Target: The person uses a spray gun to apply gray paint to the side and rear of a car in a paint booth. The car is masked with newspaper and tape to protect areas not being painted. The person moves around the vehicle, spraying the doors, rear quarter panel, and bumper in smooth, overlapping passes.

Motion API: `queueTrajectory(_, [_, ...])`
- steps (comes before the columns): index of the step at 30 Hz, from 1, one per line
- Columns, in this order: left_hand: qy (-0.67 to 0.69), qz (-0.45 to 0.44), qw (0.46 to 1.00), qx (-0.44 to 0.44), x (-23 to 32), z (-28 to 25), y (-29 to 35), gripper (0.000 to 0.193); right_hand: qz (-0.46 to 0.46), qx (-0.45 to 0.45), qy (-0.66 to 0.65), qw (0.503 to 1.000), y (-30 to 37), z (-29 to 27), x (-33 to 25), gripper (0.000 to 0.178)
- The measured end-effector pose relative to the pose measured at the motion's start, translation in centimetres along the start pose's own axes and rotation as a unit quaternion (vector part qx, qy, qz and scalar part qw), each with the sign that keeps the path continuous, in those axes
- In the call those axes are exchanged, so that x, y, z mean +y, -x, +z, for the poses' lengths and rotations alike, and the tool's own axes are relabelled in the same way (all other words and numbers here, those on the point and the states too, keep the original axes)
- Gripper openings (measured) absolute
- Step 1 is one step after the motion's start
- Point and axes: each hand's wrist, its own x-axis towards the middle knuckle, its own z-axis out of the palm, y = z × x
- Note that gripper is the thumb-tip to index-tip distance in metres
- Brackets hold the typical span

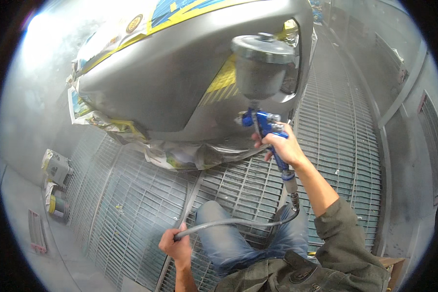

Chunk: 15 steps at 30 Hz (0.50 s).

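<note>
My right hand [285, 144] is wrapped round the blue grip of a spray gun [265, 121], with a grey paint cup [262, 65] upright on top. The gun's nozzle points left, along a grey vehicle bumper [146, 82]. A grey air hose [238, 222] hangs from the bottom of the grip and curves over to the left. Down by my left knee, my left hand [178, 246] is closed on that hose. Yellow tape [222, 82] shows on the bumper behind the gun, and masking paper [175, 155] runs along its lower edge.
Slatted metal grating [243, 190] forms the floor. A metal can [57, 167] and a second can [58, 204] stand by the left wall. The right wall [409, 146] has a vent [431, 141]. A cardboard box [393, 267] sits behind my right elbow.
</note>
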Motion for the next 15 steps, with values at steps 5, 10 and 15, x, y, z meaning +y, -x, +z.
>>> queueTrajectory(5, [-0.016,-0.009,1.000,0.019,0.0,-0.6,-0.4,0.032,0.011,-0.085,0.000,0.996,-2.2,2.0,-1.1,0.030])
queueTrajectory(10, [-0.029,-0.010,0.999,0.028,0.0,-0.2,-0.4,0.034,-0.002,-0.012,0.048,0.999,-3.5,0.9,-2.2,0.014])
queueTrajectory(15, [-0.024,0.008,1.000,0.016,0.1,0.8,-0.4,0.034,-0.019,0.095,0.100,0.990,-3.4,-3.3,-3.1,0.013])
